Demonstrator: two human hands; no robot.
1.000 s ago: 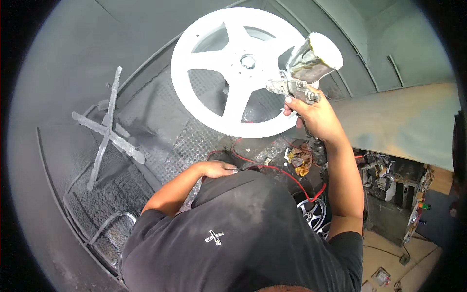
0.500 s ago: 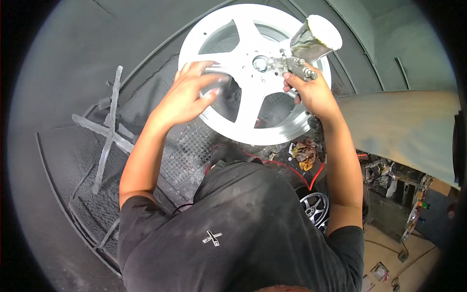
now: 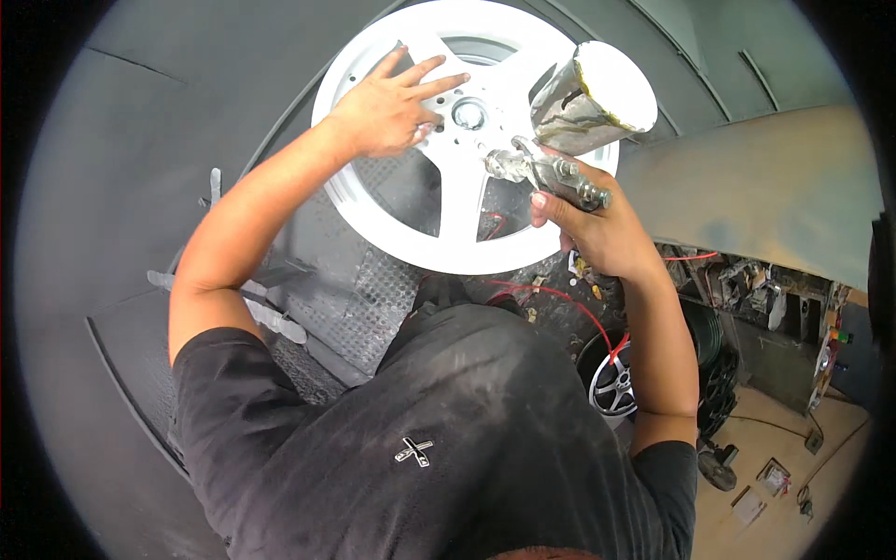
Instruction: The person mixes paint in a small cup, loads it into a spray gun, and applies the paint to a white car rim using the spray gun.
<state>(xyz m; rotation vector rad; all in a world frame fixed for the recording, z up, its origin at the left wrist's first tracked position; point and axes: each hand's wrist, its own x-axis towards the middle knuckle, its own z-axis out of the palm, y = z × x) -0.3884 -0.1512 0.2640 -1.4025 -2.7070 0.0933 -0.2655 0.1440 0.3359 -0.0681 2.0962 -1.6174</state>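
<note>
A large white car wheel rim (image 3: pixel 459 201) with several spokes fills the upper middle of the view. Over its left part, my left hand (image 3: pixel 387 107) is open, its fingers spread near the hub; whether they touch the surface I cannot tell. In my right hand (image 3: pixel 593 219) is a metal spray gun (image 3: pixel 551 177), gripped by the handle over the rim's lower right. Its nozzle points left, toward the hub. On top of the gun sits a paint cup (image 3: pixel 569 112) with a white lid and yellowish drips down its side.
A red hose (image 3: pixel 569 303) runs along the floor below the rim. Beside my right forearm lies a smaller silver wheel (image 3: pixel 613 385). A grey cross-shaped stand (image 3: pixel 271 317) is at the left, and a tan panel (image 3: pixel 747 187) spans the right.
My left hand has moved up and right, across the rim toward the hub, fingers now spread. The spray gun has come lower and nearer me, and the view has shifted somewhat.
</note>
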